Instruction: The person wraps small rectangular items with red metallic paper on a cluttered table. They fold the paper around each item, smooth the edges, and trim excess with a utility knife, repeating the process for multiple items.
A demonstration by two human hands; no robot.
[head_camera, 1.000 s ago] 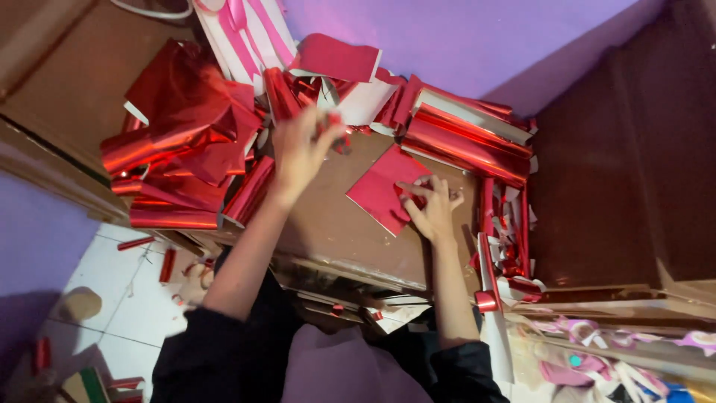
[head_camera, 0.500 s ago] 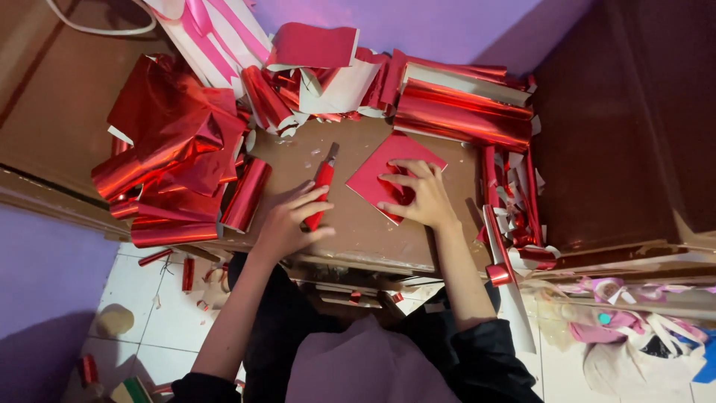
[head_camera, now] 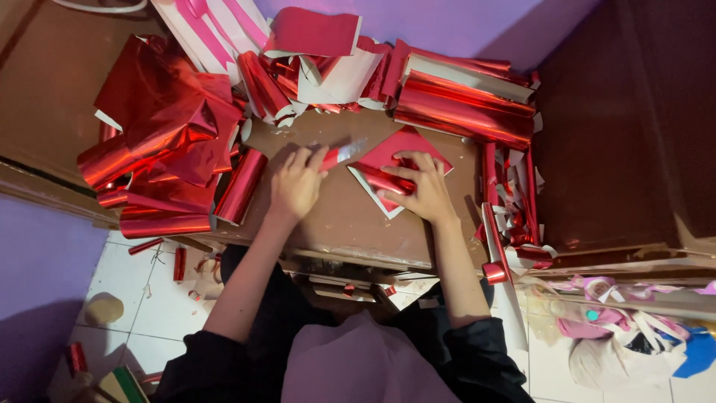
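Both hands rest on the brown wooden tabletop (head_camera: 335, 224), near its middle. Left hand (head_camera: 297, 183) is curled around a red-handled cutter (head_camera: 339, 154), fingers folded over the handle; the tool's bright tip points right and far, toward the red foil sheet (head_camera: 399, 160). Right hand (head_camera: 421, 186) lies flat on that sheet, fingers spread and pressing down, with the fingertips (head_camera: 395, 175) on a curled strip of foil at the sheet's left edge. The sheet is a square piece turned corner-on, its white backing showing along the near left edge. It lies just right of the cutter tip; whether the tip touches it cannot be told.

Left of the left hand, a heap of crumpled red foil (head_camera: 160, 127) covers the table edge, with a rolled foil tube (head_camera: 240, 186) just beside the wrist. Along the far side lie long rolled foil pieces (head_camera: 462, 112) and white-backed offcuts (head_camera: 339, 75). Right of the right hand, narrow foil strips (head_camera: 507, 194) pile against a dark brown cabinet (head_camera: 611, 127). Near left, a white tiled floor (head_camera: 127, 298) carries small red scraps
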